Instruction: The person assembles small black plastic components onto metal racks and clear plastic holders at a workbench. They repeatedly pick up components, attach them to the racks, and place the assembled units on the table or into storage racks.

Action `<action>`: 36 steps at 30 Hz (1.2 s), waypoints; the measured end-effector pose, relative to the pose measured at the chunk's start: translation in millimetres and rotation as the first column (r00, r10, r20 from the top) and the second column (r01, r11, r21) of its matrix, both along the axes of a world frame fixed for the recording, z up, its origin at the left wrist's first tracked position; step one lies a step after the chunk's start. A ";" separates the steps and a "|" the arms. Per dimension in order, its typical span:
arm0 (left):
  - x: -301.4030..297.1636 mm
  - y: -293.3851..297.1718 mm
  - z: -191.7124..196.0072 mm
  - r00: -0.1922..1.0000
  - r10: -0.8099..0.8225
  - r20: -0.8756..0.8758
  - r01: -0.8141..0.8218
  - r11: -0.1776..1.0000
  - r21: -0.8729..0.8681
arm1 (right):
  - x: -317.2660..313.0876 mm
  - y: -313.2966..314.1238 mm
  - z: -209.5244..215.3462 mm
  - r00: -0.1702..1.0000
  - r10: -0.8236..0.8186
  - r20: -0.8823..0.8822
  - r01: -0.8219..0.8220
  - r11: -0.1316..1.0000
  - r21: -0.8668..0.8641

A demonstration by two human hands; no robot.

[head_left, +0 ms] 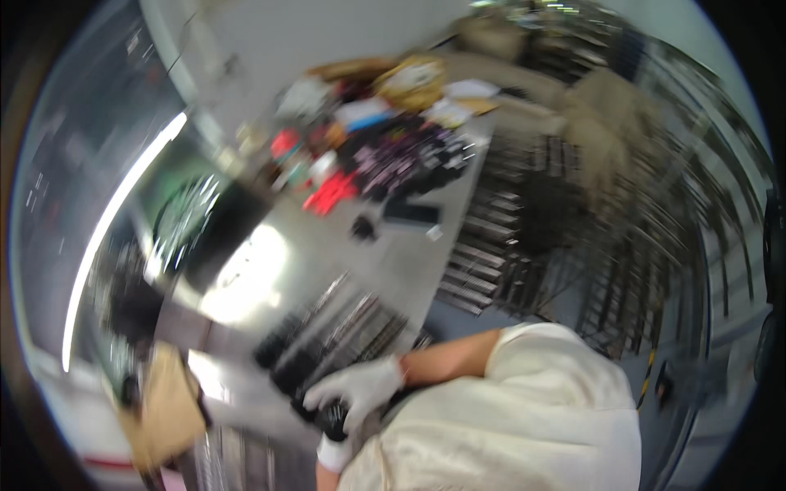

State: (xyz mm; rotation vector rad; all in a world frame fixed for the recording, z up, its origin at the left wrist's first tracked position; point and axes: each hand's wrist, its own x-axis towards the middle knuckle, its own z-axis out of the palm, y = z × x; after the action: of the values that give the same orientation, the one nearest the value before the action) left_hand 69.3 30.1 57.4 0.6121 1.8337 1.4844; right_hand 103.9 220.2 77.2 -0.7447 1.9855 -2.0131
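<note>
My right hand point(360, 393), in a white glove, reaches in from the right with its fingers curled around a dark black object point(332, 420). Blur hides what kind of thing it is. Just below it, my left hand point(334, 452) shows mostly as a white glove cuff. Its fingers are hidden behind the black object and the right glove. Beside both hands, several long dark and shiny metal pieces point(340, 327) lie side by side on the metal table point(327, 237).
Farther along the table are a black box-like thing point(412, 211), a red glove-like item point(332, 193), a dark purple heap point(401, 155) and a yellow bag point(412, 82). Racks of metal bars point(483, 254) stand to the right. A brown cardboard piece point(172, 401) is at left.
</note>
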 end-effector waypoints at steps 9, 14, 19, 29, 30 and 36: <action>16.1 -28.6 -18.6 0.970 -0.148 0.192 0.107 0.973 0.206 | 17.6 -4.3 8.8 0.991 -0.097 0.095 0.083 0.987 0.136; 32.0 -24.8 11.5 0.979 0.105 -0.174 -0.080 0.986 0.144 | 10.3 6.3 11.4 0.816 -0.005 0.578 0.234 0.917 -0.322; 36.2 -36.0 -44.2 0.440 0.077 -0.895 -0.355 0.930 -0.095 | -3.0 21.8 1.6 0.833 0.412 0.369 0.112 0.527 -0.842; -32.4 -7.4 -59.5 0.369 0.083 -0.926 -0.507 0.853 -0.126 | -54.4 18.6 -3.3 0.903 0.122 0.412 0.249 0.632 -0.734; -41.3 -11.3 -66.5 0.371 0.124 -0.920 -0.474 0.878 -0.073 | -56.0 15.4 -6.0 0.907 0.072 0.415 0.261 0.677 -0.689; -39.1 -27.6 -87.8 0.321 0.936 -0.142 -0.774 0.346 0.530 | -54.5 -27.4 -32.1 0.957 -0.284 -0.055 0.281 0.958 -0.058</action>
State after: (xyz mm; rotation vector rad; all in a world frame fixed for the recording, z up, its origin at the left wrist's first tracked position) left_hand 30.1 2.6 -30.4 -0.0257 2.4322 2.6723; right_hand 49.4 192.7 45.1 -0.5668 2.1929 -2.2284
